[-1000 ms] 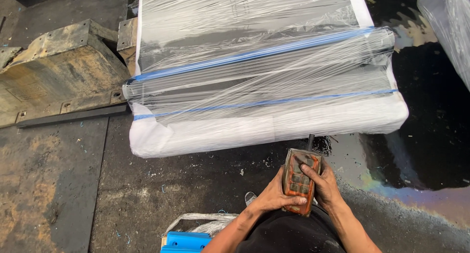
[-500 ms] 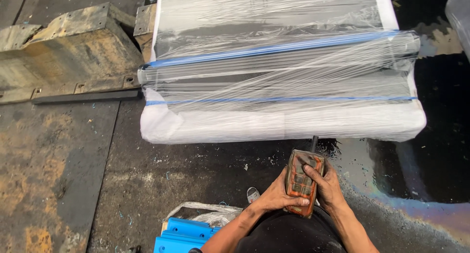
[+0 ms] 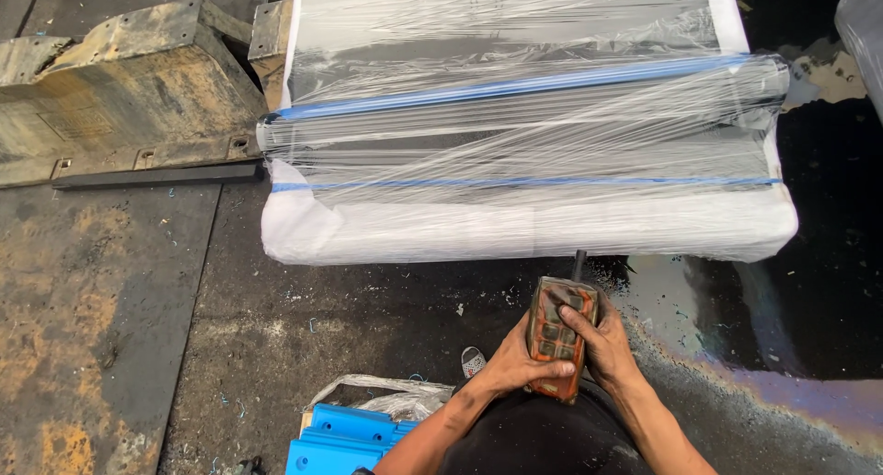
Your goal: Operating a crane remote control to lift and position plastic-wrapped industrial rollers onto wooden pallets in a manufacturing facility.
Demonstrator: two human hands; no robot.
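Observation:
Both my hands grip a worn orange push-button control box point(image 3: 557, 326) with a short black cable stub on top. My left hand point(image 3: 513, 363) wraps its lower left side, with the thumb across the front near its bottom. My right hand point(image 3: 602, 344) holds its right side, thumb pressed on the buttons near the top. Beyond it lies a large bundle of long grey profiles point(image 3: 524, 135) wrapped in clear stretch film with blue strips and white padding along its near edge.
A rusty metal block point(image 3: 120, 80) and a dark flat bar point(image 3: 156, 175) sit at the upper left. Blue plastic parts point(image 3: 340, 438) and crumpled film point(image 3: 386, 397) lie by my body. The grimy floor has an oily wet patch point(image 3: 782, 365) at the right.
The view has shifted, so the wrapped bundle sits further right in frame. Both hands keep hold of the control box in the same pose.

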